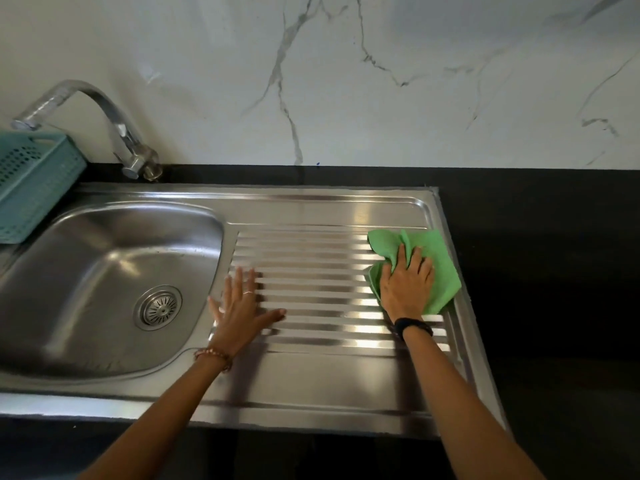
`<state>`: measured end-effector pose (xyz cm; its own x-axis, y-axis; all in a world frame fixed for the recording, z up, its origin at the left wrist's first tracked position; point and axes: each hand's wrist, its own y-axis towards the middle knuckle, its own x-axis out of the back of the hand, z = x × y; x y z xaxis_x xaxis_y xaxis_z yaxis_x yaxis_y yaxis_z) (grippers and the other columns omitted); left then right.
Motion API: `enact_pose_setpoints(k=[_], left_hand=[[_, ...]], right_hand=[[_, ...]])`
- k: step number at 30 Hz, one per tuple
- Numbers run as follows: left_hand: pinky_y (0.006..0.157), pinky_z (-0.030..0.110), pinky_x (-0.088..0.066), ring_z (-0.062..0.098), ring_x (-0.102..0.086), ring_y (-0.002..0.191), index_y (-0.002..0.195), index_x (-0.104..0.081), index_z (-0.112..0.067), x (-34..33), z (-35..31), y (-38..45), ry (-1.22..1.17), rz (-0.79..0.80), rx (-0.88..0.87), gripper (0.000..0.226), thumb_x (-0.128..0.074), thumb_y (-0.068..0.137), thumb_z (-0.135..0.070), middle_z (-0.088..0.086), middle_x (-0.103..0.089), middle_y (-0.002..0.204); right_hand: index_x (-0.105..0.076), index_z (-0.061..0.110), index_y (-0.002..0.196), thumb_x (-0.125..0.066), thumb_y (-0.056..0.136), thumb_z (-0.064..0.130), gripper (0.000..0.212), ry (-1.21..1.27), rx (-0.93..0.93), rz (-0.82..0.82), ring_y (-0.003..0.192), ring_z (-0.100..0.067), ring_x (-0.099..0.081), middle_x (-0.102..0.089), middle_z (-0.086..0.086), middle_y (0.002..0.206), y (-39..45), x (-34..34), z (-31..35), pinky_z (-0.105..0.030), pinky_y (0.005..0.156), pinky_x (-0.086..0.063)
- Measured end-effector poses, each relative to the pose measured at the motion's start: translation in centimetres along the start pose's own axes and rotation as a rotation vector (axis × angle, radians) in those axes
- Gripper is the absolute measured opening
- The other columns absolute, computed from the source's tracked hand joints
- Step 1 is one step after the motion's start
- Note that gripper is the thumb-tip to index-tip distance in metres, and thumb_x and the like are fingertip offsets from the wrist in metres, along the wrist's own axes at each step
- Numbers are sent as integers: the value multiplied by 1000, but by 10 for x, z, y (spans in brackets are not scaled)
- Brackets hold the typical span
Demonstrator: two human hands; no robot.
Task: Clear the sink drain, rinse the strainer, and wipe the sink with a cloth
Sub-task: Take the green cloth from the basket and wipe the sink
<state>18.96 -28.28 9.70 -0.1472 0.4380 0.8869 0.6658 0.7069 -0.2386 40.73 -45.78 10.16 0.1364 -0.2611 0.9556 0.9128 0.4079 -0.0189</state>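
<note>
A steel sink [86,258] takes up the left, with its round strainer [160,307] seated in the drain at the bottom of the bowl. To its right runs the ribbed drainboard [311,268]. My right hand [407,285] presses a green cloth [445,268] flat onto the drainboard's far right end; a fold of the cloth bunches up between the fingers. My left hand [239,306] rests flat on the ribs by the bowl's right rim, fingers spread, holding nothing.
A chrome tap [114,116] arches over the back left of the sink. A teal perforated basket [31,181] sits at the bowl's far left edge. Black countertop [554,271] lies right of the drainboard, and a marble wall stands behind.
</note>
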Motion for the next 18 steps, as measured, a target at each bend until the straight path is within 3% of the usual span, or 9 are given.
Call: enact_pose_setpoints(k=[2, 4, 7, 12, 15, 18], left_hand=[[111, 61, 5, 30, 18, 142, 146, 14, -21, 7, 15, 0, -56, -2, 170, 128, -54, 56, -82, 7, 18, 156], [112, 60, 0, 35, 12, 143, 146, 12, -19, 10, 17, 1, -88, 23, 247, 136, -55, 48, -83, 11, 15, 156], [112, 58, -8, 35, 1, 143, 147, 8, -18, 10, 16, 3, -94, -4, 234, 135, -58, 48, -83, 12, 9, 157], [111, 49, -20, 28, -12, 142, 148, 0, -12, 4, 20, -1, 40, -106, 211, 117, -58, 64, -72, 10, 2, 158], [112, 46, -18, 25, -10, 143, 148, -7, -11, 1, 21, 1, 30, -114, 219, 104, -61, 72, -58, 6, 3, 158], [114, 43, -14, 21, -8, 144, 147, 0, -11, 1, 21, 0, -47, -138, 245, 111, -62, 70, -60, 4, 1, 158]], right_hand=[[-25, 10, 145, -34, 97, 31, 54, -7, 42, 14, 139, -39, -21, -22, -20, 154, -8, -8, 17, -49, 117, -11], [-24, 10, 146, -34, 97, 32, 54, -3, 79, 32, 140, -40, -19, -20, -20, 154, -14, -17, 40, -50, 118, -11], [-24, 12, 145, -33, 96, 35, 55, 3, 182, 78, 141, -38, -18, -17, -18, 156, -25, -34, 91, -49, 117, -10], [-31, 15, 143, -36, 95, 30, 50, 79, 522, 175, 144, -29, -17, -22, -10, 156, -39, -62, 191, -44, 119, -7], [-34, 19, 142, -34, 97, 30, 47, 48, 722, 227, 144, -25, -17, -22, -6, 156, -35, -72, 228, -43, 119, -6], [-32, 22, 143, -34, 98, 30, 46, -30, 873, 279, 145, -22, -14, -18, -2, 158, -30, -77, 234, -41, 119, -3]])
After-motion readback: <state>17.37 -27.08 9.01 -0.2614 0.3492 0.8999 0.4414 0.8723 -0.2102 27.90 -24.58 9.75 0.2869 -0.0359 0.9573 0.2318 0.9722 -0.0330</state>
